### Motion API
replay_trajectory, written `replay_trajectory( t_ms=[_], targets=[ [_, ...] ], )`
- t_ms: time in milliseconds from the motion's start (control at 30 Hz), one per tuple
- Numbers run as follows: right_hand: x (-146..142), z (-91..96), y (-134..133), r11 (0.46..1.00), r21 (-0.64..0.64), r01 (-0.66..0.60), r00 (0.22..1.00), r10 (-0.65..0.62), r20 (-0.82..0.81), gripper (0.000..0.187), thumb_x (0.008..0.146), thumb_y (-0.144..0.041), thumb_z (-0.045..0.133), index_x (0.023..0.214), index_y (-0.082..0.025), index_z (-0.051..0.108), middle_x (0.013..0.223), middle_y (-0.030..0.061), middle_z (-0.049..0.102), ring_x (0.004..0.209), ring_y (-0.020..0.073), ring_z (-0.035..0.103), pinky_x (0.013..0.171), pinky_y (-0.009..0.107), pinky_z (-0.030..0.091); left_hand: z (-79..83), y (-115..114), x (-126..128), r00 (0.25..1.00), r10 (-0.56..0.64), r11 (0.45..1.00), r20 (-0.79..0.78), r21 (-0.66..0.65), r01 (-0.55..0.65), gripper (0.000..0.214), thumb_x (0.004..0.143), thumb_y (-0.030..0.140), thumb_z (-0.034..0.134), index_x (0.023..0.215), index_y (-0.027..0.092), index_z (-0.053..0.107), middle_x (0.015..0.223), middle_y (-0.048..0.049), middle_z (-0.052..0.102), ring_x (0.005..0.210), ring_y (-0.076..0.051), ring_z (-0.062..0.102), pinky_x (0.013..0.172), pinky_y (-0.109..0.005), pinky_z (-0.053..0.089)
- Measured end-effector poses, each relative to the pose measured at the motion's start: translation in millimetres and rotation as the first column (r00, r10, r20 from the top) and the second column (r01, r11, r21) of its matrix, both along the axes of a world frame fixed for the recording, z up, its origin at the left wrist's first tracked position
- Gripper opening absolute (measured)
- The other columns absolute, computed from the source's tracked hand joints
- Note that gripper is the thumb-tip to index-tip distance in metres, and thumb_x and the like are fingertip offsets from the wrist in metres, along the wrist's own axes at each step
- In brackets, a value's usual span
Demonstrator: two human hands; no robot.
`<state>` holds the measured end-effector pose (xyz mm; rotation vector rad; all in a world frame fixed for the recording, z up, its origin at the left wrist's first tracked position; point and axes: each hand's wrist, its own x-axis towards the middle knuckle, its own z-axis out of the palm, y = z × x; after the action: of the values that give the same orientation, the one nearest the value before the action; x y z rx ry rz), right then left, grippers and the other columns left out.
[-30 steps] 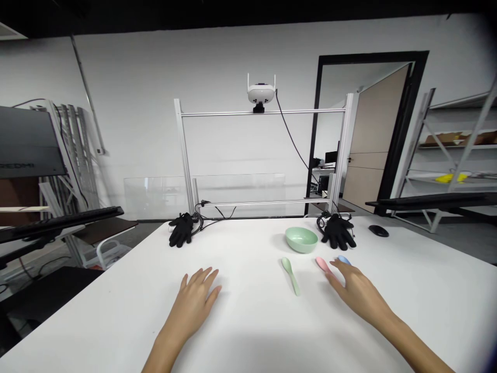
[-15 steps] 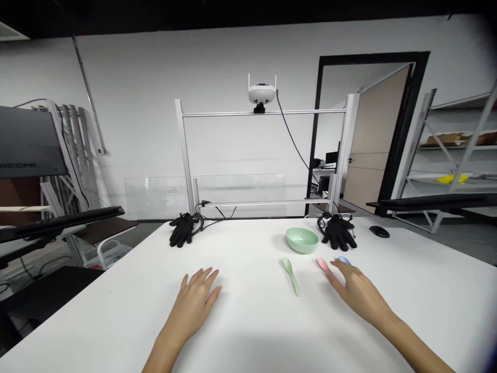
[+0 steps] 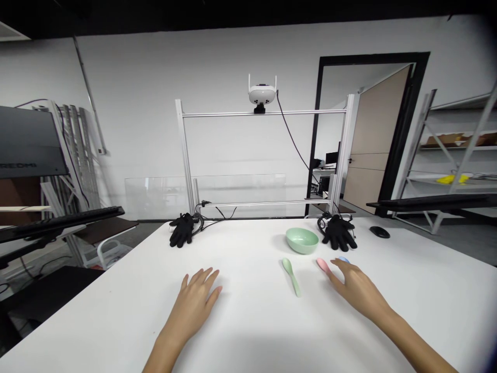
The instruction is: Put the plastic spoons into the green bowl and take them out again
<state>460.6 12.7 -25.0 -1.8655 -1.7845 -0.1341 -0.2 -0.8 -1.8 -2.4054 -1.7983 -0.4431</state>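
Observation:
My left hand [image 3: 196, 301] is over the left part of the white table [image 3: 248, 321], palm down, fingers spread, holding nothing. My right hand [image 3: 359, 290] is open too, above a pink spoon [image 3: 323, 266] and a blue spoon [image 3: 344, 259]. It hides the pink spoon's handle and most of the blue one; whether it touches them I cannot tell. To its left lies a green spoon [image 3: 291, 276], bowl end pointing away from me. Behind the spoons stands a green bowl [image 3: 302, 240], upright; no contents show in it.
Black gloves with cables lie at the back left [image 3: 181, 230] and back right [image 3: 339, 233]. A black mouse [image 3: 379, 231] rests near the right rear edge. A metal frame [image 3: 264, 113] carrying a white camera-like device [image 3: 262, 94] rises behind the table.
My right hand has shifted very slightly, and a little less of the blue spoon shows. The left hand, bowl and other spoons stay as they were.

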Motion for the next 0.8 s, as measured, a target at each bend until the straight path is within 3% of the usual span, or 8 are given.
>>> replay_trajectory(
  t_ms=[267, 800],
  targets=[
    [0, 12.1, 5, 0.989, -0.136, 0.051, 0.998, -0.054, -0.020, 0.068, 0.095, -0.070, 0.029, 0.118, -0.021, 0.069, 0.091, 0.0116, 0.073, 0.089, 0.0302, 0.070, 0.071, 0.038, 0.052, 2.7, -2, 2, 1.000, 0.012, 0.999, -0.024, -0.038, -0.013, 0.053, 0.106, 0.046, 0.034, 0.150, 0.023, 0.051, 0.157, -0.0091, 0.052, 0.148, -0.033, 0.041, 0.120, -0.062, 0.028],
    [11, -6.5, 33, 0.965, -0.220, 0.143, 0.989, -0.130, 0.070, 0.072, 0.095, -0.070, 0.026, 0.106, -0.016, 0.072, 0.093, 0.0170, 0.072, 0.104, 0.0339, 0.066, 0.080, 0.039, 0.051, -0.7, 1, 0, 1.000, 0.005, 1.000, -0.020, -0.018, -0.006, 0.053, 0.105, 0.047, 0.036, 0.149, 0.023, 0.053, 0.155, -0.0092, 0.053, 0.147, -0.033, 0.043, 0.119, -0.062, 0.030]
  ],
)
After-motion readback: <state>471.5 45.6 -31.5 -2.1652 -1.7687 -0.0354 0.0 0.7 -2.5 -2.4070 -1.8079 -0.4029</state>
